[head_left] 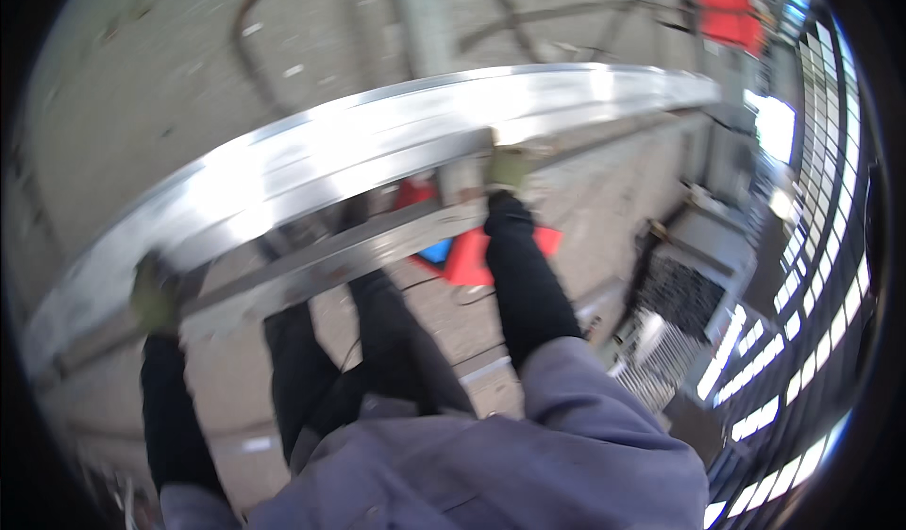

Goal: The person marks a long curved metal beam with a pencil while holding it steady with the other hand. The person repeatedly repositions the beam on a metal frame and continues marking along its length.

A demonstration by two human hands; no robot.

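A long, shiny silver metal profile (349, 143) with lengthwise ridges stretches across in front of me, from lower left to upper right. My left hand (156, 296), in an olive glove, grips its near edge toward the left end. Further right, my right hand (508, 165) in a matching glove is closed on the same near edge. Motion blurs both hands, and their fingertips are hidden at the profile. Just on my side of it runs a grey metal beam (321, 261), part of a supporting frame.
Under the beam lies a red case (469, 258) with something blue beside it. On the right stand a container of dark pieces (676, 294) and a ribbed metal part (651, 370). Cables (247, 44) lie on the floor beyond the profile. A red object (725, 3) sits at the far right.
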